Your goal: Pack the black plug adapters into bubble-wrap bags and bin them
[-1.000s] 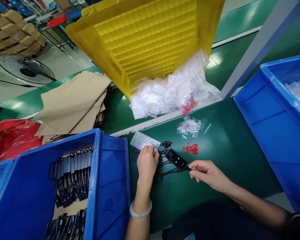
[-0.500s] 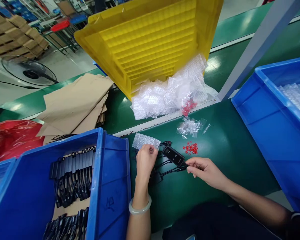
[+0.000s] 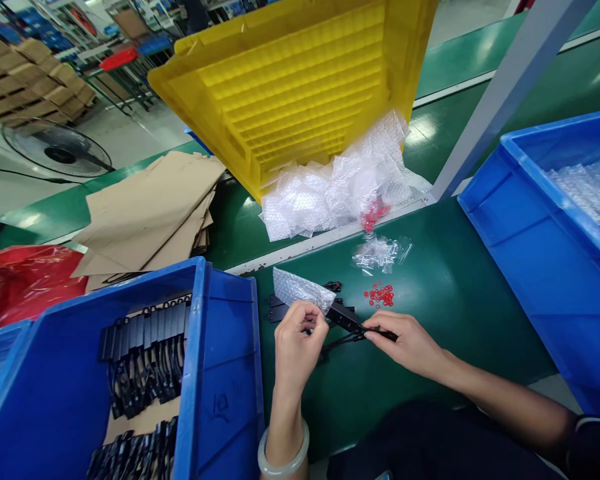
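Note:
My left hand pinches the near edge of a small bubble-wrap bag and holds it lifted off the green table. My right hand grips the cable end of a black module with thin black wires. The module's tip points into the bag's mouth. A few more black parts lie under the bag. A cluster of small red rings sits just beyond my right hand.
A blue bin with rows of black modules stands at my left. Another blue bin holding bubble-wrapped pieces is at the right. A tilted yellow bin spills bubble-wrap bags. Small clear bags, cardboard sheets and a red bag lie around.
My left hand has picked the bubble-wrap bag up off the table. My right hand has brought the black module leftward, up to the bag's opening.

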`<state>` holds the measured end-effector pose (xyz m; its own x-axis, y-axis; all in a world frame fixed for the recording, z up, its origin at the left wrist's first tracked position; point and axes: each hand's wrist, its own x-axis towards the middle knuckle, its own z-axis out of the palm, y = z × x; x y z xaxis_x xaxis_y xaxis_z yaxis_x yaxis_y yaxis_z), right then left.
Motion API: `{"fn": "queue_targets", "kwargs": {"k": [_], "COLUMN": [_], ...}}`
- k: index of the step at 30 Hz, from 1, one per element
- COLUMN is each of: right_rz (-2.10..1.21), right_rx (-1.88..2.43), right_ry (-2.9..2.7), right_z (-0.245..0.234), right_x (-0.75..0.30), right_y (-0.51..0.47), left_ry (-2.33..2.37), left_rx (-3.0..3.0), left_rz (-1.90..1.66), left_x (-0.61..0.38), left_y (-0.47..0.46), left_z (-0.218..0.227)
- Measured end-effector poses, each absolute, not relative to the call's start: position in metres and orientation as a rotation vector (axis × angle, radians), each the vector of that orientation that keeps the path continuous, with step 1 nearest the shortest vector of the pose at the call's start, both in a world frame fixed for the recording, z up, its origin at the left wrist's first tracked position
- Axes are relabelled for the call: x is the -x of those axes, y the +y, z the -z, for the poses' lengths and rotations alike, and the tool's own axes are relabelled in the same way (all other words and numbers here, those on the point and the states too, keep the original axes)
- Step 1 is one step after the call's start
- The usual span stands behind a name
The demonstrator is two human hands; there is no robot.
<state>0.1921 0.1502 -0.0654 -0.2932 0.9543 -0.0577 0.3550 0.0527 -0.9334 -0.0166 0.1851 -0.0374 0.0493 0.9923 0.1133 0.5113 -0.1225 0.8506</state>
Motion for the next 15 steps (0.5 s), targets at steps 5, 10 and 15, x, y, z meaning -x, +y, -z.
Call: {"fn": "queue_targets", "kwargs": {"k": [5, 10, 15], "right_rz": [-1.421, -1.491, -1.11], "right_rx": [1.32, 1.208, 1.258], "right_ry": [-1.458, -1.38, -1.623], "right_z": [0.069, 0.063, 0.048], "right_x": [-0.189, -0.192, -0.209], "right_y": [0.15, 0.151, 0.145], "left_ry": [1.282, 1.053, 1.156], "left_rx": [-1.959, -1.988, -1.277], "left_rz": [-0.954, -1.007, -1.074], "left_x": [-0.006, -0.031, -0.033], "left_y": [0.17, 0.147, 0.123], "left_z": [0.027, 0.026, 0.053]}}
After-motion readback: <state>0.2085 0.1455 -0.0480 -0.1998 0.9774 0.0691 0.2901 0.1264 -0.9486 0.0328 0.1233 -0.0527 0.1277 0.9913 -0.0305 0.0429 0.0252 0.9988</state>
